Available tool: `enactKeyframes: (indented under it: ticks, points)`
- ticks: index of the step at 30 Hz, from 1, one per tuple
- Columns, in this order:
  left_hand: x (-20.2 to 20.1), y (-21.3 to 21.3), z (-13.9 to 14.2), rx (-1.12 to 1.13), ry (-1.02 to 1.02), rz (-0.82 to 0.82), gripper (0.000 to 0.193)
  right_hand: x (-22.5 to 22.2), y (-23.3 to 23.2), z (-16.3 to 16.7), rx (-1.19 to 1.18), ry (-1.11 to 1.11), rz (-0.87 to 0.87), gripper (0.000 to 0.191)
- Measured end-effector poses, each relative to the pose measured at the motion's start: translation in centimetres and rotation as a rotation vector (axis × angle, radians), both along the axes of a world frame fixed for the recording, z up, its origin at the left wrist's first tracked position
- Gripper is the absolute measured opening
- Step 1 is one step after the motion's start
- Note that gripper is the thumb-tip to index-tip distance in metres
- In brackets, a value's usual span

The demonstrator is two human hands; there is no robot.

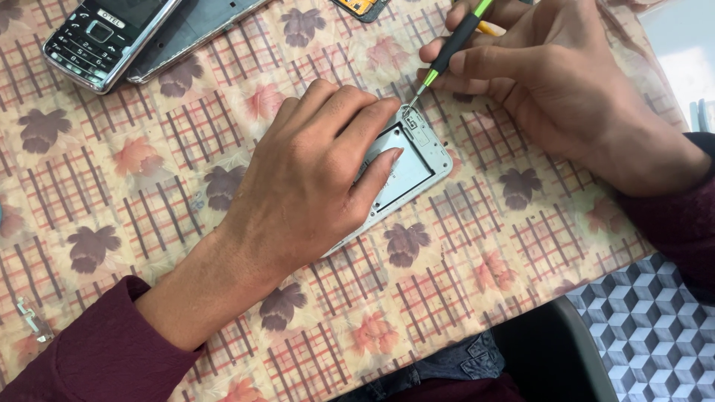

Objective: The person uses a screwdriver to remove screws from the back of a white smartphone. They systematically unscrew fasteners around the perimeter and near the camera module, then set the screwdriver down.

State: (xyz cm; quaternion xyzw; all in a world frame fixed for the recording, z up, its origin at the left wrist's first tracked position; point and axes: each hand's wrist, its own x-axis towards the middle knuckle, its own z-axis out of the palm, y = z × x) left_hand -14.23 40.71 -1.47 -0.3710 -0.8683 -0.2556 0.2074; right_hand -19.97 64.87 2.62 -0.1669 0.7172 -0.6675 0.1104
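Right at the fingers: the right hand [555, 82] pinches a slim black and green screwdriver [452, 46], thumb and forefinger closed narrowly round the handle, and its thin metal tip is down on the top corner of a silver phone frame [413, 160]. The left hand [313, 179] lies flat over that frame, fingers spread wide and pressing it down, the forefinger reaching almost to the screwdriver tip and the middle fingertip resting inside the frame's open middle. The frame lies tilted on the surface, near the centre of the view, most of its lower half hidden under the palm. Both wrists come out of dark maroon sleeves [104, 353]. Under everything is a patterned cloth [462, 253], beige with brown leaves, pink flowers and red grid squares. Moving outward, a black keypad phone [100, 37] with a silver rim sits at the top left corner, touching a flat grey phone panel [194, 30] beside it. A small part with an orange face [361, 7] peeks in at the top edge. A tiny metal bracket [30, 320] lies at the far left, well apart from the hands. Bottom right, a floor of grey cube-pattern tiles [655, 327] shows past the surface edge.
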Motion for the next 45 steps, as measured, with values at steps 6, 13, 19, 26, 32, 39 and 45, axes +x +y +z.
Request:
enactKeyframes:
  ticks: [6, 13, 19, 26, 32, 39, 45]
  points:
    - [0.0, 0.0, 0.1, 0.002, -0.005, 0.000, 0.036, 0.0, 0.0, -0.3, -0.043, -0.004, 0.002, 0.022]
    - [-0.1, 0.1, 0.1, -0.004, -0.009, -0.005, 0.036, -0.1, -0.2, -0.3, -0.068, -0.020, -0.008, 0.028]
    - [0.0, -0.1, 0.0, -0.006, -0.003, -0.005, 0.036, 0.0, -0.3, -0.2, -0.022, -0.001, -0.015, 0.026]
    - [-0.1, -0.2, -0.1, -0.015, 0.004, -0.009, 0.036, 0.1, 0.1, -0.6, -0.047, 0.009, 0.003, 0.024]
    - [0.0, -0.1, -0.3, -0.006, -0.010, -0.015, 0.030, 0.2, -0.1, -0.8, 0.019, 0.035, -0.019, 0.023]
    - [-0.6, 0.3, -0.3, -0.029, 0.004, -0.022, 0.025, 0.2, 0.7, 0.1, 0.092, 0.151, -0.011, 0.028]
    - [-1.1, 0.8, -0.3, -0.033, 0.016, -0.021, 0.019, -0.7, 2.5, -1.7, 0.176, 0.391, 0.027, 0.032]
